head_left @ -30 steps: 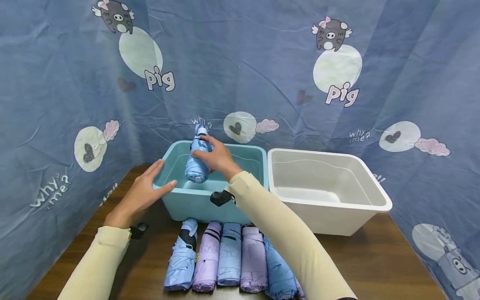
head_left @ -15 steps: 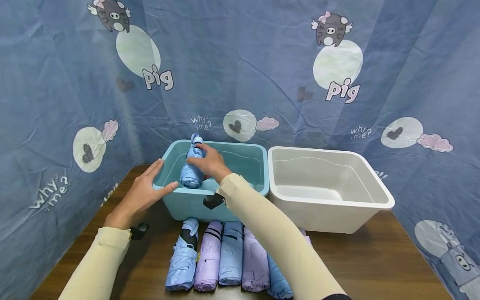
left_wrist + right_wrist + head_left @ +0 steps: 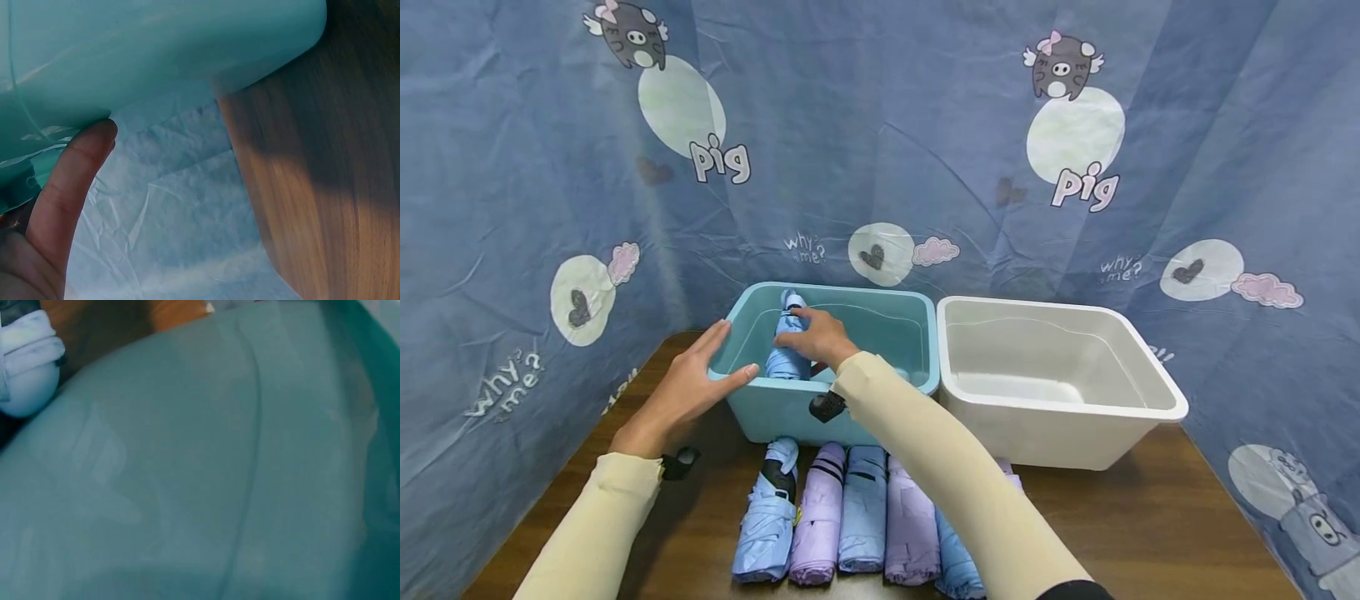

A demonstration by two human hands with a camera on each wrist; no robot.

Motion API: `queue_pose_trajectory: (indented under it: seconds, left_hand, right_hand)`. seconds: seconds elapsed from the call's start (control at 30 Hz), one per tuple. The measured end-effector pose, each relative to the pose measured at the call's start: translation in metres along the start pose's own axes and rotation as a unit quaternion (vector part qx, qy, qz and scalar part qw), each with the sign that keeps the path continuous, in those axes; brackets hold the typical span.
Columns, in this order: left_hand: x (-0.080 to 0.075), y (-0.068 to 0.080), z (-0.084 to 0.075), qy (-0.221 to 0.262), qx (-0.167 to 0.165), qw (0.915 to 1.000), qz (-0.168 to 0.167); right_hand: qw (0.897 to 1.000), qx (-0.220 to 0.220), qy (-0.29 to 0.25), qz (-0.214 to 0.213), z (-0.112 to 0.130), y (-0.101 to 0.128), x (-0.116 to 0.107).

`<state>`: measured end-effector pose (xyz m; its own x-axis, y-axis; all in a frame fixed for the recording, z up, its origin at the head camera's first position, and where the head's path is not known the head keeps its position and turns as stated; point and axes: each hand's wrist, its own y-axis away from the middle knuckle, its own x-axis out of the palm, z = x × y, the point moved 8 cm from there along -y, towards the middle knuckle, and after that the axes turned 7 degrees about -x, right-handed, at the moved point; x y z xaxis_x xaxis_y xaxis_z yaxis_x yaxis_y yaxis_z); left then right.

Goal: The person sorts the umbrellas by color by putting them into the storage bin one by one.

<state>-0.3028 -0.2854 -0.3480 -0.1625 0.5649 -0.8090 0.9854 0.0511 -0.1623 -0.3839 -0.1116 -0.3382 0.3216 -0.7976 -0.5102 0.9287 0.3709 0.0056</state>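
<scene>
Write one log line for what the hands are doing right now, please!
right hand: grips blue umbrella inside teal bin | left hand: rests on bin's left rim | table: row of folded umbrellas, white bin

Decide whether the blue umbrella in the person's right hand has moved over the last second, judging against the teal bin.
Yes. The blue umbrella in the right hand has dropped below the rim of the teal bin; earlier it stood above it.
</scene>
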Motion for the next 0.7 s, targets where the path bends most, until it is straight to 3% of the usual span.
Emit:
queue_pose_trajectory:
  seconds: [0.3, 0.57, 0.7]
  left_hand:
    - [0.002, 0.001, 0.002, 0.009, 0.002, 1.0000, 0.001]
    - [-0.001, -0.002, -0.001, 0.015, 0.003, 0.9999, -0.007]
    - [0.000, -0.001, 0.000, 0.015, 0.002, 0.9999, -0.002]
  right_hand:
    - [0.998, 0.047, 0.049, 0.015, -0.013, 0.001, 0.004]
    - [0.997, 0.071, -0.026, -0.017, -0.012, -0.003, 0.000]
    - [0.997, 0.069, 0.005, -0.020, -0.012, -0.004, 0.000]
